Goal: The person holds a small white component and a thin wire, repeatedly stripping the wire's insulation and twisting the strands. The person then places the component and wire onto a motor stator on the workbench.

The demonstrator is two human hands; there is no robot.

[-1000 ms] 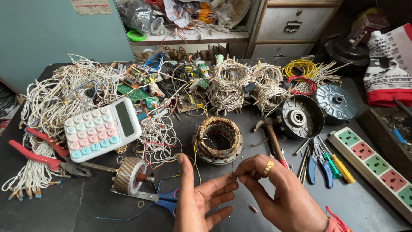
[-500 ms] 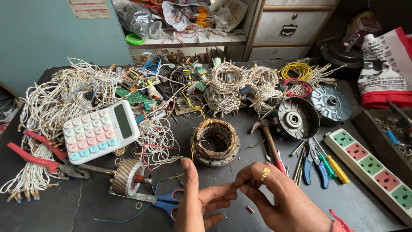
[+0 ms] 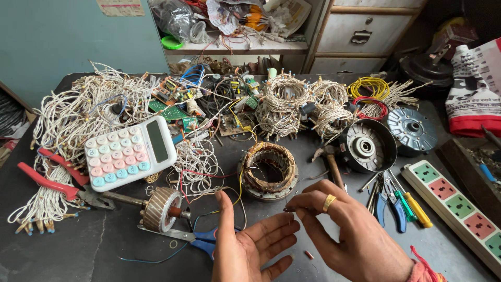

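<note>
While the pinch holds: right hand [image 3: 355, 235] has thumb and forefinger pressed together on a tiny dark wire end [image 3: 286, 210], too small to make out.
Left hand: left hand [image 3: 249, 245] lies palm up, fingers spread, gripping nothing, fingertips just under that pinch.
Just beyond: stator winding [image 3: 267, 171] sits on the dark table [image 3: 78, 250].
Left side: blue-handled scissors [image 3: 201, 240] touch the left wrist; rotor [image 3: 158, 209] nearby, calculator [image 3: 130, 152] behind.
Right side: hammer [image 3: 330, 162], power strip [image 3: 454, 203].

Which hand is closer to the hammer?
Right. The right hand is just below the hammer handle, nearly touching; the left hand lies farther to its lower left.
</note>
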